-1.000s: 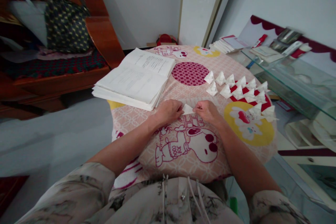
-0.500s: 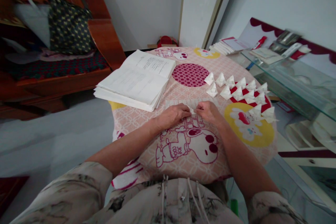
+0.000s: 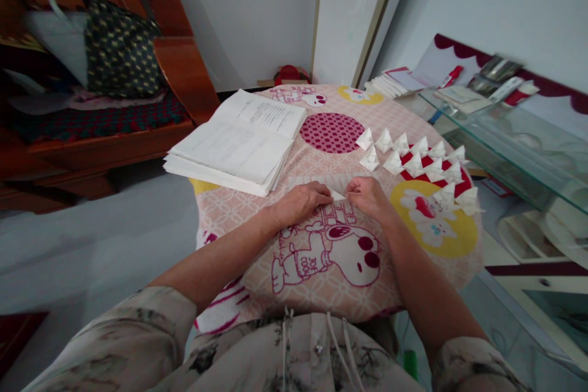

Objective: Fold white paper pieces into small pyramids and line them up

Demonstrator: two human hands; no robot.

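Between my two hands, low over the patterned tablecloth [image 3: 257, 239], is a small piece of folded white paper [image 3: 337, 194]. My left hand [image 3: 307, 201] has its fingers closed on the paper's left side. At its right corner, the thumb and fingertips of my right hand [image 3: 366, 196] pinch it. Part of the paper is hidden by the fingers. To the right of my hands stand several pointed folded paper pieces [image 3: 394, 162] in loose rows. A thick stack of printed sheets [image 3: 229, 141], opened out like a book, lies to the left beyond my left hand.
On the right, a glass shelf [image 3: 505, 147] holds metal tins [image 3: 500, 67] and small items beside the table. More papers [image 3: 395, 82] are stacked at the table's far right. A wooden bench [image 3: 184, 73] with a dotted bag [image 3: 122, 46] stands on the left.
My right hand has shifted slightly right, away from my left, and more of the white paper shows between them. The other things stay in place.
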